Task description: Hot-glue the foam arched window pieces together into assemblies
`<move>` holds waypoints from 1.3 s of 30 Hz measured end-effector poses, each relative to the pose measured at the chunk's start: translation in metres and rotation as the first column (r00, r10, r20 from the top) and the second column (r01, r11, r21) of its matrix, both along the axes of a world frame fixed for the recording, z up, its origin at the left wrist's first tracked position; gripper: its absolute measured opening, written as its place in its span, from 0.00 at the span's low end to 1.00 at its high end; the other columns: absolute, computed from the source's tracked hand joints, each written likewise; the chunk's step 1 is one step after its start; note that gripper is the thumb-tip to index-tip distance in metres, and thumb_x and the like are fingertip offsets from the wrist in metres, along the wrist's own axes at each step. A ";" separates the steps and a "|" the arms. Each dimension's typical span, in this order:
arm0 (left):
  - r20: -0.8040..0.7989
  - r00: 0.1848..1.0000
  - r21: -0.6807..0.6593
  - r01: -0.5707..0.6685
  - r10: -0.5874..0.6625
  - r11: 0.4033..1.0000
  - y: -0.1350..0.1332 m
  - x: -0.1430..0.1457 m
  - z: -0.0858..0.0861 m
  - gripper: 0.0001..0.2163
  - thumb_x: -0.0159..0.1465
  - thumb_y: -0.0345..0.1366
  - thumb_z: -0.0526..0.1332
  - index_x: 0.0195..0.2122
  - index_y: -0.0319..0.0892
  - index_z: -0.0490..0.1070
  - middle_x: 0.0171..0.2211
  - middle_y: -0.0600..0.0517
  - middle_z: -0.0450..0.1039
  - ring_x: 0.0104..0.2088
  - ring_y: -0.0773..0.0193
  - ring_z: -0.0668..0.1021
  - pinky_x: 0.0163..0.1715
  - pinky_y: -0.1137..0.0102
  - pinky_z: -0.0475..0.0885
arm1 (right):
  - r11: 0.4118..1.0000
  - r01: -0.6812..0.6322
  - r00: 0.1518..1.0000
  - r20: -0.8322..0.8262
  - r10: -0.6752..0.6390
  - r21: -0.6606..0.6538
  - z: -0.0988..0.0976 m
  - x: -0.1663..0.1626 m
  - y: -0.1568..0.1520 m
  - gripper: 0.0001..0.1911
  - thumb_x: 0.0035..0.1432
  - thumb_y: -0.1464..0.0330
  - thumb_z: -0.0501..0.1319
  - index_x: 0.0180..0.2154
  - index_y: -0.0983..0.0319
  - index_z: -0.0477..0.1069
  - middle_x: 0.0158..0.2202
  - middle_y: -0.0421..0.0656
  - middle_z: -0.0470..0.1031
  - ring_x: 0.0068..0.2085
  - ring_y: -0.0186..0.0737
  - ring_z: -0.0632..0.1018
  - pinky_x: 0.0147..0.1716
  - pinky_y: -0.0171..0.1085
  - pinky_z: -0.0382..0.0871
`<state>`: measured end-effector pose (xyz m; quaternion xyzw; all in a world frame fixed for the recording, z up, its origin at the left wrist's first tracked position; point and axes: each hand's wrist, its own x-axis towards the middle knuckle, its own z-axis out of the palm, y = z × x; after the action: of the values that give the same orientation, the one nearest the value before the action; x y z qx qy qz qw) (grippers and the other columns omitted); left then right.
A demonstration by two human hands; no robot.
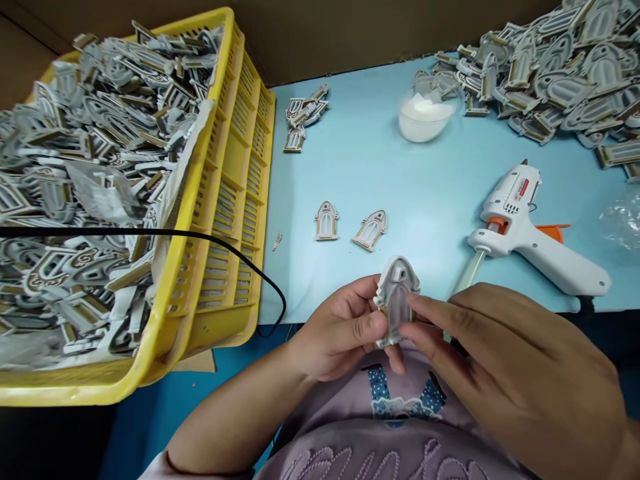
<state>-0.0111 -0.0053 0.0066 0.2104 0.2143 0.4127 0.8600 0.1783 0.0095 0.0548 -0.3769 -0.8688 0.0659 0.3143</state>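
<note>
My left hand (345, 327) is closed round a small arched window ornament (399, 300), greyish white with gold-brown touches, its recessed face turned toward me. The thumb lies along its lower left edge, with fingers behind it. From the right, my right hand (520, 367) reaches over with index finger and thumb pressed on the ornament's face and right side. Whether those fingertips also pinch some small piece is hidden. On the blue table, just beyond my hands, lie one upright arched window piece (327, 222) and a second, tilted window piece (371, 230).
A yellow plastic crate (227, 200) full of similar pieces stands left, crossed by a black cable (215, 237). A white hot glue gun (510, 207) lies right. Behind are a clear bowl (425, 127) with white contents, a small cluster (303, 117) and a large heap (565, 73) of ornaments.
</note>
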 end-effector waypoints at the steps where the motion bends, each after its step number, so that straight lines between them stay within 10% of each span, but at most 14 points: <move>1: -0.019 1.000 0.017 -0.019 0.019 1.000 0.000 0.001 0.000 0.18 0.63 0.39 0.69 0.53 0.41 0.72 0.34 0.51 0.77 0.30 0.68 0.81 0.30 0.76 0.79 | 1.000 0.024 1.000 -0.003 -0.024 -0.008 -0.001 -0.002 -0.001 0.09 0.62 0.71 0.66 0.44 0.68 0.80 0.28 0.42 0.77 0.30 0.37 0.74 0.33 0.39 0.66; 19: -0.089 0.992 0.031 -0.087 0.090 0.996 0.000 -0.001 -0.020 0.19 0.60 0.40 0.72 0.49 0.42 0.70 0.35 0.52 0.76 0.28 0.68 0.80 0.30 0.74 0.78 | 0.992 0.030 0.999 0.035 -0.026 -0.124 -0.022 -0.020 0.009 0.08 0.65 0.75 0.56 0.32 0.65 0.69 0.25 0.41 0.66 0.27 0.38 0.67 0.28 0.38 0.60; 27: 0.154 0.987 0.016 -0.042 0.039 0.999 -0.005 -0.011 -0.018 0.18 0.65 0.38 0.67 0.56 0.43 0.71 0.52 0.44 0.76 0.52 0.50 0.81 0.29 0.74 0.82 | 0.979 0.160 0.987 0.004 -0.161 -0.128 -0.008 0.013 0.021 0.07 0.68 0.70 0.55 0.35 0.61 0.65 0.29 0.39 0.65 0.31 0.34 0.67 0.32 0.36 0.60; 39: 0.105 0.993 0.058 -0.054 0.048 0.997 -0.009 -0.006 -0.020 0.20 0.63 0.45 0.68 0.53 0.42 0.72 0.39 0.47 0.78 0.30 0.64 0.83 0.24 0.76 0.79 | 0.996 0.025 0.991 -0.129 -0.036 -0.087 -0.003 -0.016 0.003 0.04 0.60 0.76 0.65 0.40 0.66 0.76 0.27 0.41 0.76 0.30 0.35 0.74 0.33 0.37 0.67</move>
<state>-0.0168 -0.0139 -0.0134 0.2094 0.1622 0.4513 0.8521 0.1625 0.0125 0.0519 -0.3981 -0.8369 0.1226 0.3550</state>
